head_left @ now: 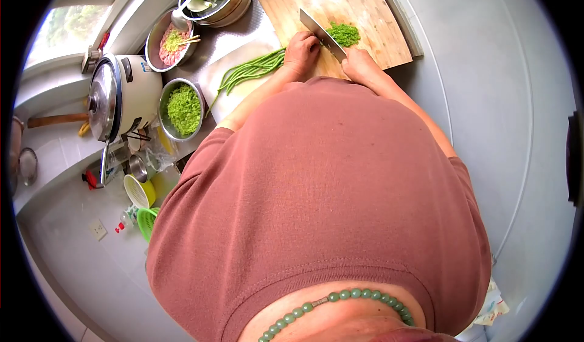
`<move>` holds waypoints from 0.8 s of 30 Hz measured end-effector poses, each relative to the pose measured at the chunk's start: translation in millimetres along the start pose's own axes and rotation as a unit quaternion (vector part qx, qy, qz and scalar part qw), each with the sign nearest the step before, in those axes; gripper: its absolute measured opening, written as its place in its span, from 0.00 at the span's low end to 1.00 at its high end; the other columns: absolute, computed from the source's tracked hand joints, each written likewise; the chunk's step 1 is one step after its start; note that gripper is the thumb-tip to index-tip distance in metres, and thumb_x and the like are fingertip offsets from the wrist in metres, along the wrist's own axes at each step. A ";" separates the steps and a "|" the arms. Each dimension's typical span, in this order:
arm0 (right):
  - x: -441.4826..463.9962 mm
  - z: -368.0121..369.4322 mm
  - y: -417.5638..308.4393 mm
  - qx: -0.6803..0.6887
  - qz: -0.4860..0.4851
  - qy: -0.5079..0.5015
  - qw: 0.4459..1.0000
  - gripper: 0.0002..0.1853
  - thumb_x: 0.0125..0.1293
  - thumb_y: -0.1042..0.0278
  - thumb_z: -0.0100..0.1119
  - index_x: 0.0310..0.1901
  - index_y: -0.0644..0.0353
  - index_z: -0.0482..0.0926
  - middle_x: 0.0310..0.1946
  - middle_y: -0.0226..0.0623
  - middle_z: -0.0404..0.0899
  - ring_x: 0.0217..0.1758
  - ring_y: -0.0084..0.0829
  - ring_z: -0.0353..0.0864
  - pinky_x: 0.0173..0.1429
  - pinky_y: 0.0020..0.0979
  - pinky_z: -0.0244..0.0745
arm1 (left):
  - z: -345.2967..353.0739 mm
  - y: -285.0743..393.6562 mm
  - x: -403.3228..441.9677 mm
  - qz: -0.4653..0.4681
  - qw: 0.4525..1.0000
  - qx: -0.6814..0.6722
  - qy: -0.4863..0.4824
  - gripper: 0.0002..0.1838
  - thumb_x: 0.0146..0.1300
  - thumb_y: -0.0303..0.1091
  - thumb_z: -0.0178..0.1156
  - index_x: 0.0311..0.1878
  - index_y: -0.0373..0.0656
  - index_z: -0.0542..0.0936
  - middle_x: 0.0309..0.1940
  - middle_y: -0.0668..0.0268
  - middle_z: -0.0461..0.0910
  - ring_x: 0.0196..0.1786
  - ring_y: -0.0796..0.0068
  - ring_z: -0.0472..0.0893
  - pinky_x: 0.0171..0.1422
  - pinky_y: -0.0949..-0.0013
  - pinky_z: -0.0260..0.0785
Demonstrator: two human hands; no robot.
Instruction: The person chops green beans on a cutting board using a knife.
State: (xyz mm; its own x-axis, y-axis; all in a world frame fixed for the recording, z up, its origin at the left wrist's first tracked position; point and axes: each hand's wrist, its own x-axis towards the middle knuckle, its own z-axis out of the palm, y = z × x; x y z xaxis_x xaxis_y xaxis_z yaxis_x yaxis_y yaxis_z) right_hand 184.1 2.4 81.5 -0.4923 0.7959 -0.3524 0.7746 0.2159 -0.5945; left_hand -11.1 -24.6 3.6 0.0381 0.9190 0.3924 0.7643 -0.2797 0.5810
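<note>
On the wooden cutting board (389,29), my right hand (362,67) grips the handle end of a cleaver (319,32), its blade slanting up and to the left. My left hand (301,53) is closed over the ends of a bunch of long green beans (252,69), close beside the blade. The beans trail off leftward past the board's edge onto a pale surface. Finely chopped green beans (344,34) lie in a small heap on the far side of the blade.
Left of the board stand a bowl of chopped greens (184,110), a bowl of minced meat (172,45) with chopsticks, and stacked metal bowls (226,12) with a white spoon. A lidded cooker (125,93) is farther left. Yellow (141,191) and green (146,221) baskets sit lower left.
</note>
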 end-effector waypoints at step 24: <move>24.8 9.1 -9.5 -0.037 0.011 -0.006 0.999 0.12 0.57 0.72 0.48 0.35 0.68 0.81 0.36 0.61 0.81 0.43 0.56 0.82 0.48 0.47 0.77 | 4.6 -3.0 0.6 0.000 0.999 -0.021 0.026 0.08 0.46 0.26 0.66 0.32 0.44 0.80 0.38 0.62 0.79 0.44 0.55 0.75 0.49 0.59 0.70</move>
State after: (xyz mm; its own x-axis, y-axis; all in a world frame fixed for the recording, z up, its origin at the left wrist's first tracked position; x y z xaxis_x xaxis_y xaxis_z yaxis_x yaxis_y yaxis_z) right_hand 160.9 15.0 71.8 -0.4790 0.7942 -0.3739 0.8127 0.2402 -0.5309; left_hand -10.5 -22.0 -1.2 0.0034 0.9034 0.4288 0.7364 -0.2923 0.6101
